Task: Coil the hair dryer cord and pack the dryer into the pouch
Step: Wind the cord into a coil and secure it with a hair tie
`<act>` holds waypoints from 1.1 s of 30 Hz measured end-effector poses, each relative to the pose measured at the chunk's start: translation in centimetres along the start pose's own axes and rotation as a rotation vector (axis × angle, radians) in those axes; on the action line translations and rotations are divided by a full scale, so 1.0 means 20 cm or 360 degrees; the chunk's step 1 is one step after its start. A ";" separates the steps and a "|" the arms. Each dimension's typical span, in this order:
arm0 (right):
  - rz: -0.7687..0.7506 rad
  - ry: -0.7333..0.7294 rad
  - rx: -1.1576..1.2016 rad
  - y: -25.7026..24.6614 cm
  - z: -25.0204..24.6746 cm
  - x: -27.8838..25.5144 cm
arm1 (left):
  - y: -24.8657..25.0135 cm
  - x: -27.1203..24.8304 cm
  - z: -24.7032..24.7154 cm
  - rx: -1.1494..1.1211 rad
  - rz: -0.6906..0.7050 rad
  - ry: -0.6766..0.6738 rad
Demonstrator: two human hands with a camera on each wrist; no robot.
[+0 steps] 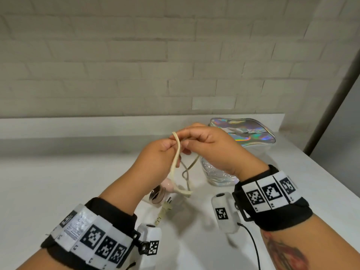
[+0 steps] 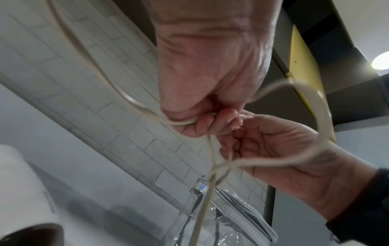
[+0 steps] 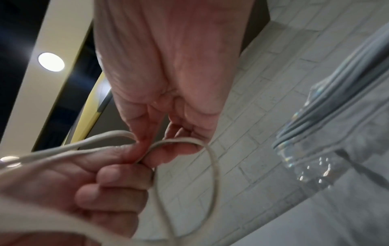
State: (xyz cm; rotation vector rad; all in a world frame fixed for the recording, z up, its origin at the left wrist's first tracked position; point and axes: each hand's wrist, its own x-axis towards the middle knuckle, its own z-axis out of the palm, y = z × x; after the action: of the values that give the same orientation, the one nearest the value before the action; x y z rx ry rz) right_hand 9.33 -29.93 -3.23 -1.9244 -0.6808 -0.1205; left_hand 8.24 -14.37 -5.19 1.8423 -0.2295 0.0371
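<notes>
Both grips, left hand [image 1: 155, 152] and right hand [image 1: 210, 147], are pinching the cord [image 1: 176, 152] above the surface [image 1: 78, 191], dryer [image 1: 161, 191] lying below, pouch [image 1: 253, 133] behind; probably coiling best with even, untwisted loops.

I see a white table [image 1: 58, 191] carrying the hair dryer [image 1: 161, 191]. Its plug [image 1: 165, 208] lies just beside it. The iridescent pouch [image 1: 251, 133] lies behind the dryer, toward the wall.

Black wristbands [image 1: 272, 207] carry white checkered marker tags — a red forearm tattoo [image 1: 286, 254].
</notes>
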 end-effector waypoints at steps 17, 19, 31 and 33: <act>0.0240 0.0901 0.0674 0.08 -0.11 0.03 | -0.07 -0.03 -0.24 0.0090 0.0083 -0.0532; 0.0232 0.1079 0.0823 0.10 -0.14 0.04 | -0.11 -0.04 -0.28 0.0174 0.0018 -0.0492; -0.0101 -0.0679 -0.2162 -0.23 0.07 -0.04 | -0.13 -0.02 -0.21 0.0666 -0.0003 -0.0093; 0.0101 -0.0941 -0.2172 -0.29 0.05 -0.09 | -0.12 -0.03 -0.22 0.0751 0.0020 -0.0054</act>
State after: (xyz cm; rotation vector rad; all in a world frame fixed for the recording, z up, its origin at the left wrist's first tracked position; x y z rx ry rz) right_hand 4.73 -28.07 0.30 -3.3614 -1.0580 0.0636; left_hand 8.55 -9.44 -6.30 2.3124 -0.2728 0.0735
